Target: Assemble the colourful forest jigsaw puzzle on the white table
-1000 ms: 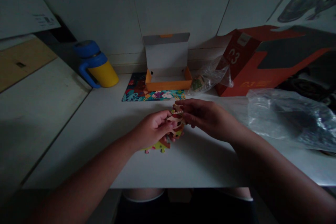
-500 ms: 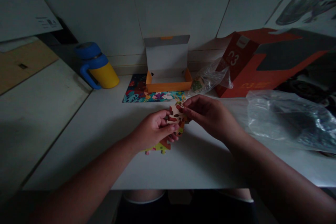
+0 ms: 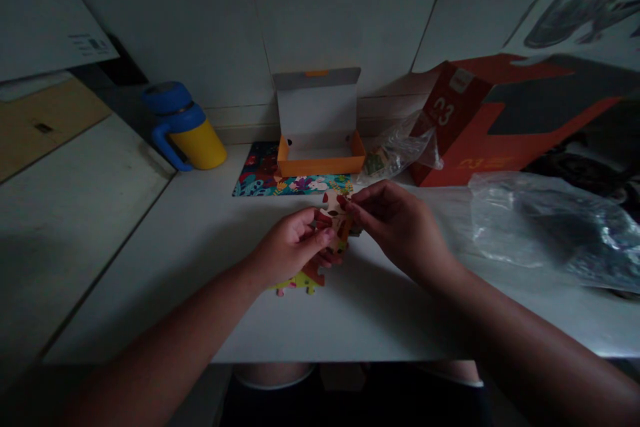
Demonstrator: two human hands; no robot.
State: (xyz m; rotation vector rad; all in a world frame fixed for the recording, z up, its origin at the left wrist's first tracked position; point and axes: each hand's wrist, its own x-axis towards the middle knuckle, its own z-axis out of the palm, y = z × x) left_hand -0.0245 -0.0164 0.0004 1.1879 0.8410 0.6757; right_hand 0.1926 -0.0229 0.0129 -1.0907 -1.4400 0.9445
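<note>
Both hands hold puzzle pieces (image 3: 335, 212), cream with dark red and brown shapes, just above the middle of the desk. My left hand (image 3: 296, 245) pinches them from the left, thumb on top and fingers beneath. From the right, my right hand (image 3: 393, 217) grips the upper right edge between thumb and fingertips. Whether the pieces are joined I cannot tell. Below the left hand, a yellow-green and brown puzzle section (image 3: 303, 280) lies on the desk, partly hidden by that hand.
An opened orange box (image 3: 320, 165) stands behind the hands on a colourful printed sheet (image 3: 255, 183). A blue and yellow mug (image 3: 197, 143) is at the left. Rightward are a clear bag (image 3: 400, 153), a large orange-red box (image 3: 500, 133) and crumpled plastic (image 3: 530, 227).
The held puzzle pieces have tilted and shifted slightly within the fingers. Both hands stay in nearly the same place.
</note>
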